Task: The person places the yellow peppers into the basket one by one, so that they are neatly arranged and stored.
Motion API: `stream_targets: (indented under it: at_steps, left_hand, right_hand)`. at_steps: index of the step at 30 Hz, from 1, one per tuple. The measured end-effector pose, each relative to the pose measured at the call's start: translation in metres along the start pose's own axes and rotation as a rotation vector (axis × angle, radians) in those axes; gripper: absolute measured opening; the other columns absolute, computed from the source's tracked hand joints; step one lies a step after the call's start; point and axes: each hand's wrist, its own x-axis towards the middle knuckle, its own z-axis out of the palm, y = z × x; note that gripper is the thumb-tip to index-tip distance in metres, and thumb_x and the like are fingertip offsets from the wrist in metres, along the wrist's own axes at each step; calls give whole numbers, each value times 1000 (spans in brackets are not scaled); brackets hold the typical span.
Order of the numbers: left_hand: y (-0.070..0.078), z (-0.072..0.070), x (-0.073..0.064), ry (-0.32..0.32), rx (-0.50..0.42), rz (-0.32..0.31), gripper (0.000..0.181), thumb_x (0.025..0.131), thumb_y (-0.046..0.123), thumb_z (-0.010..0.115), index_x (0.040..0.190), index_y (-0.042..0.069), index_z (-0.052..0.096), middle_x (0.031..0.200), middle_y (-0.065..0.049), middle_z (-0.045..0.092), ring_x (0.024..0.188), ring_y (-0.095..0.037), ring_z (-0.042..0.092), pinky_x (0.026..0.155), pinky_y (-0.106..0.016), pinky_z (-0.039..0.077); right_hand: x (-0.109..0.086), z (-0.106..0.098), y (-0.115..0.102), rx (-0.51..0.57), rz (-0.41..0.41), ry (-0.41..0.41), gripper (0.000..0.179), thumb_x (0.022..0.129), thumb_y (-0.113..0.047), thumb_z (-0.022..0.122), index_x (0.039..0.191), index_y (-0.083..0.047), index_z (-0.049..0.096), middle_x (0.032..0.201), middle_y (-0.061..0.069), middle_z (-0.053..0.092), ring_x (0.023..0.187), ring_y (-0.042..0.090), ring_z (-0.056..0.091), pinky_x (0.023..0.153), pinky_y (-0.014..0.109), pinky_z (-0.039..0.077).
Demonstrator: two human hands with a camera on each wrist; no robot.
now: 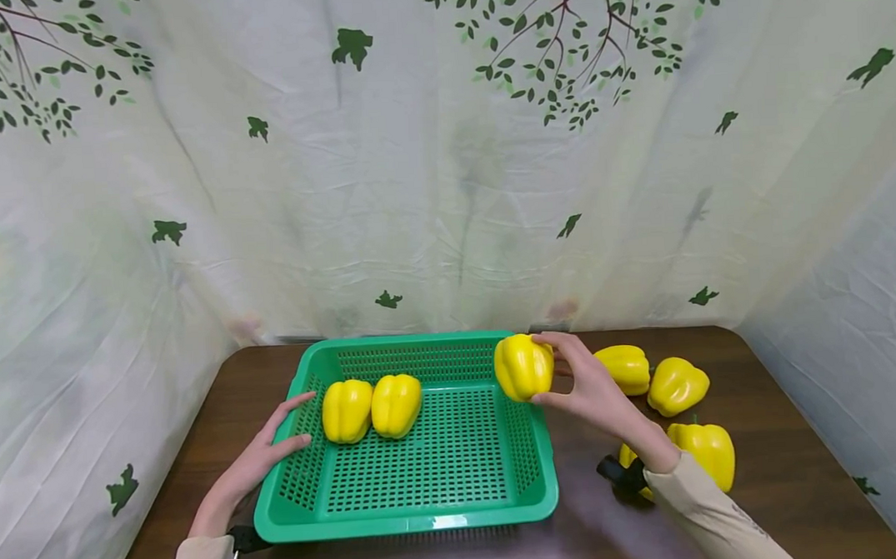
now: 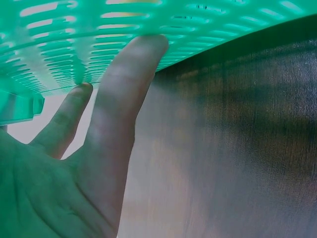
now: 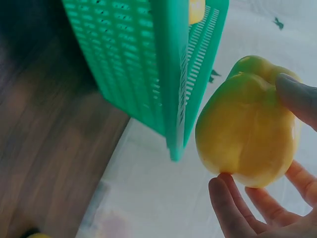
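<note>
Right hand (image 1: 584, 386): thumb and fingers grasp a yellow bell pepper (image 1: 524, 368) from its right side.
Held pepper: raised off the table, at the right far corner of the basket in the head view; apart from the basket rim in the right wrist view.
Left hand (image 1: 256, 459): fingers extended, thumb spread from them, fingertips touching the left side of the basket; not clenched.
Green basket (image 1: 354, 527): perforated, upright on the brown table (image 1: 207, 432), left of the loose peppers.
Basket peppers (image 1: 397, 407): two, side by side in the left part.
Loose peppers, far pair (image 1: 678, 386): on the table, right of the basket, close together.
Loose peppers, near pair (image 1: 707, 453): one largely exposed; the other mostly hidden behind the right wrist.
Backdrop (image 1: 414, 189): pale sheet printed with leaves.
</note>
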Motion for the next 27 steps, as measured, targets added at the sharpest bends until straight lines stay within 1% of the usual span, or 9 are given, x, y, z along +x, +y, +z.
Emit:
stream_targets:
  at_steps: [4, 7, 9, 14, 17, 24, 27]
  left_hand:
    - [-1, 0, 1, -4, -5, 8, 61, 99, 11, 51, 150, 12, 18, 153, -25, 2, 116, -47, 43, 80, -40, 53]
    - [-1, 0, 1, -3, -2, 9, 61, 99, 11, 51, 150, 11, 18, 152, -26, 3, 115, -47, 44, 80, -40, 53]
    - [0, 0, 1, -1, -1, 8, 61, 98, 11, 51, 150, 11, 18, 152, -26, 3, 115, -47, 44, 80, -40, 53]
    - [0, 0, 1, 4, 0, -2, 61, 98, 12, 52, 150, 12, 19, 152, -26, 4, 114, -46, 45, 79, -40, 53]
    - [1, 0, 1, 4, -5, -11, 61, 98, 12, 52, 150, 13, 19, 152, -25, 4, 114, -45, 46, 79, -42, 53]
    - [1, 0, 1, 13, 17, -8, 61, 98, 13, 52, 150, 13, 19, 152, -25, 4, 116, -47, 43, 80, -42, 53]
    - [1, 0, 1, 13, 20, -4, 61, 98, 13, 52, 150, 12, 19, 153, -25, 3, 118, -48, 41, 81, -41, 52]
  right_hand:
    - [8, 6, -4, 0, 12, -17, 75, 75, -8, 82, 139, -6, 42, 137, 12, 40, 113, 31, 50, 91, 46, 47]
    - [15, 11, -8, -12, 23, -30, 75, 75, -9, 82, 139, -6, 42, 136, 13, 41, 112, 29, 50, 92, 44, 47]
    - [19, 15, -10, -11, 31, -38, 74, 75, -9, 82, 138, -6, 43, 135, 13, 41, 112, 29, 49, 92, 45, 46]
    - [29, 24, -16, -41, 52, -57, 72, 75, -11, 82, 136, -6, 45, 134, 14, 43, 108, 29, 50, 89, 48, 48]
    - [33, 30, -18, -54, 52, -66, 71, 75, -12, 82, 136, -6, 46, 133, 13, 44, 104, 28, 51, 86, 48, 48]
    - [42, 46, -23, -42, 55, -78, 71, 75, -12, 83, 136, -6, 46, 134, 12, 43, 105, 26, 51, 87, 40, 48]
    - [45, 53, -24, -24, 71, -83, 71, 74, -11, 83, 136, -7, 47, 134, 12, 43, 105, 26, 51, 88, 40, 48]
